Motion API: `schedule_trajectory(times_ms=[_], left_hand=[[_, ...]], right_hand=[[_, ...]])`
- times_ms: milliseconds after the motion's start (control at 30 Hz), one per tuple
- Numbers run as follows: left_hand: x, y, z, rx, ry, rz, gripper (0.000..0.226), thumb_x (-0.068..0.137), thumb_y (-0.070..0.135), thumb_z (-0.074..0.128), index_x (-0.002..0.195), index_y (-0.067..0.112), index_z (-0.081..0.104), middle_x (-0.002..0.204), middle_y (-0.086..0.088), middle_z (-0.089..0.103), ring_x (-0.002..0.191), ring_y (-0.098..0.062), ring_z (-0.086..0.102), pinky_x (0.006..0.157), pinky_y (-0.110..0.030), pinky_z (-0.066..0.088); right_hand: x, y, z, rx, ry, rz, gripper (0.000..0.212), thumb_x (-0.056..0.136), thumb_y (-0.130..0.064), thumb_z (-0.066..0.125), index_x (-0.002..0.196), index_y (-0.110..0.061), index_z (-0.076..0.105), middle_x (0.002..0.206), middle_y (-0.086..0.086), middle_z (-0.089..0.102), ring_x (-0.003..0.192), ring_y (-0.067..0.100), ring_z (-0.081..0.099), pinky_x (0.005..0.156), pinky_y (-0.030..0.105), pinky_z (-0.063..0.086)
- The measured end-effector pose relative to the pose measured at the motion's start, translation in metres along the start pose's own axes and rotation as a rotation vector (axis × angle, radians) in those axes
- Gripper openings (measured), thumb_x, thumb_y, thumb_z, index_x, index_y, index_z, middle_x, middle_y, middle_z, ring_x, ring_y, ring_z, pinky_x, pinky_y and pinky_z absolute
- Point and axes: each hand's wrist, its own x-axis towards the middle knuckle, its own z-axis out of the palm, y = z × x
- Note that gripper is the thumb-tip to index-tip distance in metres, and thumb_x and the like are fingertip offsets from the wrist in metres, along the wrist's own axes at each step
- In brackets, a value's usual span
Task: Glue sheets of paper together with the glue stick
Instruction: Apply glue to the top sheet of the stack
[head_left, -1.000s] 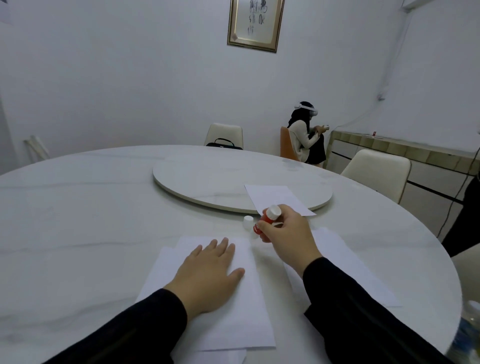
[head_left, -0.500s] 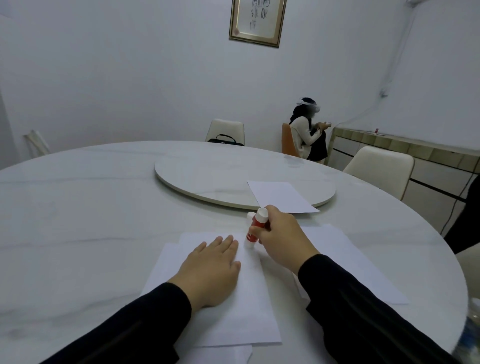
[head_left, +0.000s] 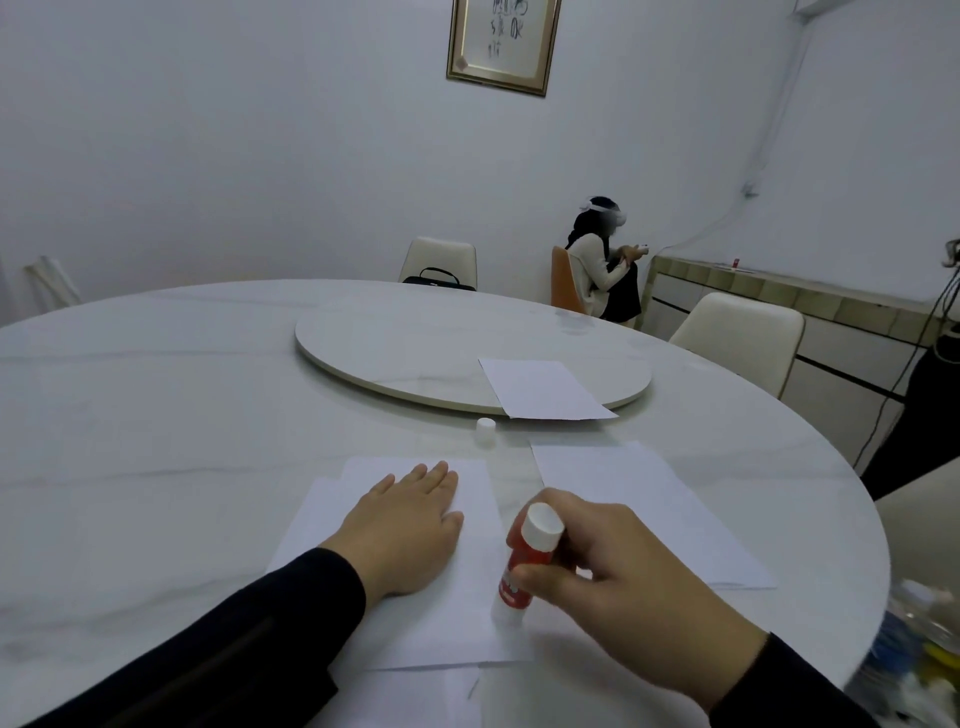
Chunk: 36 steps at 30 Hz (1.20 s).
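Since a second ago my right hand (head_left: 618, 587) has drawn back toward me along the right edge of the top sheet (head_left: 462, 597). Back then it held the glue stick (head_left: 524, 558) up by the sheet's far corner, close to the cap (head_left: 485, 430); now it sits near the sheet's near right corner. My left hand (head_left: 402, 525) has not shifted: it lies flat, fingers straight and together, pressing the sheet to the counter (head_left: 156, 415).

My right hand grips the stick, thumb curled across the front and fingers wrapped behind. The stick stands nearly upright, leaning a little, its lower end down on the paper just right of my left hand. Its body is red with a white band low down and a white round end on top. I cannot tell whether glue is showing at the bottom.

The top sheet lies over another one (head_left: 311, 514) that peeks out to the left. A further sheet (head_left: 639, 499) rests beyond my right hand, and one more (head_left: 540, 387) lies partly on the turntable (head_left: 415, 343) farther out. The cap stands alone ahead of my left hand, apart from the sheets.
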Motion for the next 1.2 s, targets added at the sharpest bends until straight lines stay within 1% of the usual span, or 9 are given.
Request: schedule_trajectory(times_ms=[133, 233, 367, 500, 600, 700, 800, 967, 1200], left_hand=[[0.0, 0.0, -0.001, -0.013, 0.0, -0.013, 0.057, 0.098, 0.035, 0.017, 0.151, 0.019, 0.003, 0.16, 0.004, -0.003, 0.146, -0.011, -0.002, 0.118, -0.032, -0.001], [-0.001, 0.0, -0.003, -0.024, 0.082, -0.125, 0.06, 0.097, 0.04, 0.021, 0.15, 0.016, 0.005, 0.16, 0.001, 0.0, 0.147, -0.015, 0.0, 0.117, -0.036, 0.009], [-0.005, -0.002, -0.019, 0.041, 0.294, -0.224, 0.07, 0.094, 0.054, 0.03, 0.15, 0.019, 0.006, 0.16, 0.002, -0.001, 0.147, -0.019, 0.001, 0.114, -0.038, 0.02], [-0.023, -0.032, -0.038, -0.243, 0.008, 0.084, 0.056, 0.091, 0.051, 0.045, 0.143, 0.044, 0.024, 0.155, 0.022, 0.009, 0.144, 0.0, 0.004, 0.116, -0.025, 0.006], [-0.041, -0.041, -0.034, -0.086, -0.211, 0.082, 0.067, 0.085, 0.067, 0.037, 0.143, 0.05, 0.009, 0.156, 0.024, -0.003, 0.143, 0.001, -0.006, 0.118, -0.026, 0.0], [-0.046, -0.018, -0.018, 0.212, 0.001, -0.11, 0.073, 0.083, 0.073, 0.023, 0.146, 0.036, 0.02, 0.157, 0.004, 0.021, 0.141, -0.018, 0.024, 0.111, -0.035, 0.023], [-0.041, 0.009, -0.017, 0.345, 0.194, -0.166, 0.068, 0.084, 0.07, 0.022, 0.127, 0.023, 0.045, 0.13, -0.004, 0.051, 0.12, -0.024, 0.045, 0.097, -0.038, 0.03], [-0.033, 0.008, -0.013, 0.065, -0.05, 0.095, 0.062, 0.092, 0.058, 0.025, 0.148, 0.038, 0.007, 0.159, 0.011, -0.002, 0.146, -0.009, 0.0, 0.118, -0.032, 0.005], [-0.021, 0.021, -0.004, 0.126, 0.204, -0.047, 0.054, 0.096, 0.045, 0.021, 0.147, 0.025, 0.022, 0.157, 0.0, 0.021, 0.138, -0.022, 0.025, 0.109, -0.038, 0.024]], right_hand=[[-0.015, 0.003, -0.007, 0.108, -0.064, -0.028, 0.01, 0.077, -0.026, 0.065, 0.086, -0.021, 0.061, 0.083, -0.003, 0.07, 0.071, 0.014, 0.061, 0.066, 0.024, 0.05], [-0.016, 0.011, -0.015, 0.584, 0.252, 0.005, 0.013, 0.072, -0.009, 0.075, 0.082, -0.009, 0.067, 0.074, 0.012, 0.069, 0.058, 0.018, 0.057, 0.055, 0.024, 0.048], [-0.018, 0.019, -0.028, 0.961, 0.61, 0.045, 0.015, 0.073, -0.019, 0.061, 0.079, -0.015, 0.074, 0.073, 0.009, 0.069, 0.057, 0.017, 0.061, 0.055, 0.02, 0.054], [-0.021, 0.021, -0.033, 0.898, 0.691, 0.106, 0.022, 0.072, -0.026, 0.062, 0.089, -0.014, 0.07, 0.073, 0.005, 0.071, 0.059, 0.016, 0.064, 0.061, 0.021, 0.057], [-0.019, 0.026, -0.036, 0.885, 0.734, 0.144, 0.021, 0.075, -0.024, 0.062, 0.091, -0.012, 0.069, 0.072, 0.005, 0.071, 0.059, 0.016, 0.063, 0.061, 0.021, 0.057], [-0.007, 0.027, -0.032, 0.802, 0.74, 0.184, 0.007, 0.084, -0.015, 0.063, 0.088, -0.013, 0.068, 0.069, 0.004, 0.071, 0.06, 0.017, 0.063, 0.059, 0.026, 0.057], [0.012, 0.022, -0.023, 0.623, 0.694, 0.18, 0.002, 0.085, -0.013, 0.066, 0.086, -0.015, 0.067, 0.069, 0.003, 0.072, 0.057, 0.014, 0.063, 0.053, 0.023, 0.05], [0.044, 0.021, -0.008, 0.408, 0.588, 0.154, 0.008, 0.081, -0.016, 0.068, 0.082, -0.022, 0.064, 0.072, 0.001, 0.072, 0.059, 0.011, 0.065, 0.053, 0.02, 0.049], [0.084, 0.031, 0.016, 0.213, 0.439, 0.212, 0.009, 0.082, -0.017, 0.064, 0.078, -0.021, 0.057, 0.076, -0.001, 0.067, 0.069, 0.016, 0.064, 0.065, 0.028, 0.052]])
